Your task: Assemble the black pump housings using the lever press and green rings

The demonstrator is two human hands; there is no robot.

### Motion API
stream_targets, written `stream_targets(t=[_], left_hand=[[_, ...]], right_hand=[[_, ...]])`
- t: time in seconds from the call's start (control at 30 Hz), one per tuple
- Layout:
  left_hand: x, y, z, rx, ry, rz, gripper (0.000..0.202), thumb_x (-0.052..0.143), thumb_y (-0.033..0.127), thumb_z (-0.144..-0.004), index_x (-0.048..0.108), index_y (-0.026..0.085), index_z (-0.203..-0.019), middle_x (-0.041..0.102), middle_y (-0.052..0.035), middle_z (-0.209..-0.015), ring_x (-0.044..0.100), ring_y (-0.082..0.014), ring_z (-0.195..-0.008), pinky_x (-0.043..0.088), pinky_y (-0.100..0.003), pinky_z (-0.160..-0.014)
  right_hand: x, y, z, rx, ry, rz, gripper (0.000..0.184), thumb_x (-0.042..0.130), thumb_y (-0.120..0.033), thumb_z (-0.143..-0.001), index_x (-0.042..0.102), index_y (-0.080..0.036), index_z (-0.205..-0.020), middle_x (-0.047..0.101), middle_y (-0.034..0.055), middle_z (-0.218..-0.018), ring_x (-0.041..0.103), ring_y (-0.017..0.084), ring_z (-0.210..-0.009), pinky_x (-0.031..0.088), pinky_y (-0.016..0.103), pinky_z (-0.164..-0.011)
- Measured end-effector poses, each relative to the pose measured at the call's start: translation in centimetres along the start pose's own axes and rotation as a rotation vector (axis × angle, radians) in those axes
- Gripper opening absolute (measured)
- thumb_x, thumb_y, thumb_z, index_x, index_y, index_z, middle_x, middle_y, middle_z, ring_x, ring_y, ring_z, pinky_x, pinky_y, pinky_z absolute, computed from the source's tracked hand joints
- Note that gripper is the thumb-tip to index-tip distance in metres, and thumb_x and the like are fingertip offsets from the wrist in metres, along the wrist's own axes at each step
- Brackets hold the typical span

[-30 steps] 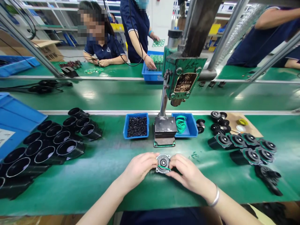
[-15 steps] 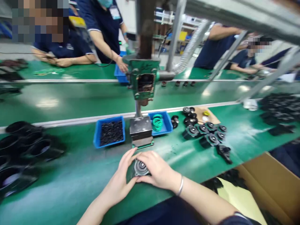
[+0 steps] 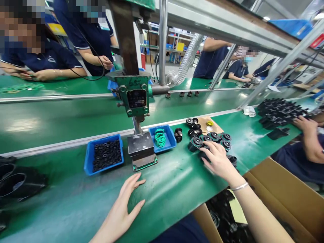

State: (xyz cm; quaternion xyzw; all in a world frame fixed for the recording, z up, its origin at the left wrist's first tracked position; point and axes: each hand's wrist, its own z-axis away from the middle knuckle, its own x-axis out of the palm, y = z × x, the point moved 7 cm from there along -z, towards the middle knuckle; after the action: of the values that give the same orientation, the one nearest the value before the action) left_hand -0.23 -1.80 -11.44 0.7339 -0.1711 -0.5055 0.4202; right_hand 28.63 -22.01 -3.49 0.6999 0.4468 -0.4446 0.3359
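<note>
My left hand (image 3: 126, 202) lies flat on the green bench with its fingers stretched out and nothing in it, just in front of the press base block (image 3: 140, 147). My right hand (image 3: 217, 161) has reached to the right and rests on the cluster of black round assemblies (image 3: 214, 140), its fingers curled over one of them; what lies under the palm is hidden. A silver bangle (image 3: 239, 186) sits on that wrist.
A blue tray of small black rings (image 3: 104, 156) and a blue tray of green rings (image 3: 162, 138) flank the green hand press (image 3: 134, 94). Black housings (image 3: 15, 184) lie far left. A cardboard box (image 3: 283, 199) stands below right. Other people work across the belt and at right.
Both hands left the round part held at the bench centre. My right hand went right to the black assemblies; my left hand opened flat. The view swung right.
</note>
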Motion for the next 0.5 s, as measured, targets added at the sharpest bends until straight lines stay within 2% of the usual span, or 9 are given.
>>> stream_targets(t=[0.13,0.2,0.27,0.37,0.43,0.5], left_hand=[[0.2,-0.1,0.2,-0.025,-0.025,-0.007,0.059,0.048,0.024,-0.093,0.023,0.033,-0.145,0.04,-0.0127,-0.147,0.056,-0.0233,-0.125,0.044,-0.046,-0.108],[0.3,-0.1,0.2,-0.032,-0.037,-0.022,0.057,0.049,0.022,-0.092,0.027,0.031,-0.144,0.045,-0.0132,-0.143,0.053,-0.0244,-0.127,0.042,-0.048,-0.11],[0.2,0.2,0.2,-0.032,-0.041,-0.024,0.054,0.05,0.021,-0.091,0.034,0.028,-0.142,0.051,-0.0128,-0.138,0.05,-0.0253,-0.13,0.04,-0.048,-0.111],[-0.2,0.7,0.2,-0.042,-0.028,0.003,0.048,0.052,0.019,-0.089,0.045,0.025,-0.135,0.058,-0.011,-0.131,0.047,-0.0248,-0.131,0.039,-0.046,-0.112],[-0.3,1.0,0.2,-0.049,-0.033,0.034,0.044,0.054,0.017,-0.087,0.049,0.024,-0.131,0.059,-0.0101,-0.128,0.048,-0.0235,-0.129,0.039,-0.044,-0.112],[-0.5,1.2,0.2,-0.048,-0.04,0.069,0.04,0.056,0.016,-0.086,0.053,0.021,-0.125,0.059,-0.0105,-0.126,0.05,-0.0223,-0.126,0.039,-0.041,-0.11]], right_hand=[[-0.7,-3.3,-2.9,-0.001,0.137,-0.115,0.031,0.054,-0.031,-0.089,0.056,-0.018,-0.117,0.05,0.0112,-0.131,0.043,0.026,-0.125,0.036,0.045,-0.107],[0.1,-4.9,-5.4,0.03,0.088,-0.169,0.029,0.048,-0.027,-0.091,0.055,-0.016,-0.117,0.05,0.0116,-0.13,0.045,0.022,-0.124,0.037,0.038,-0.109],[1.7,-5.5,-8.3,0.087,-0.012,-0.183,0.03,0.042,-0.022,-0.092,0.054,-0.013,-0.118,0.05,0.0136,-0.129,0.047,0.02,-0.123,0.039,0.033,-0.109],[4.4,-4.3,-12.1,0.214,-0.127,-0.171,0.032,0.041,-0.019,-0.09,0.055,-0.008,-0.117,0.054,0.0204,-0.12,0.057,0.024,-0.111,0.046,0.036,-0.098],[6.4,-2.6,-14.1,0.341,-0.225,-0.154,0.034,0.043,-0.018,-0.088,0.055,-0.001,-0.115,0.059,0.0266,-0.106,0.063,0.029,-0.096,0.049,0.041,-0.086],[8.4,-1.2,-15.7,0.434,-0.352,-0.154,0.036,0.051,-0.018,-0.083,0.056,0.004,-0.111,0.062,0.028,-0.09,0.065,0.033,-0.083,0.05,0.042,-0.076]])
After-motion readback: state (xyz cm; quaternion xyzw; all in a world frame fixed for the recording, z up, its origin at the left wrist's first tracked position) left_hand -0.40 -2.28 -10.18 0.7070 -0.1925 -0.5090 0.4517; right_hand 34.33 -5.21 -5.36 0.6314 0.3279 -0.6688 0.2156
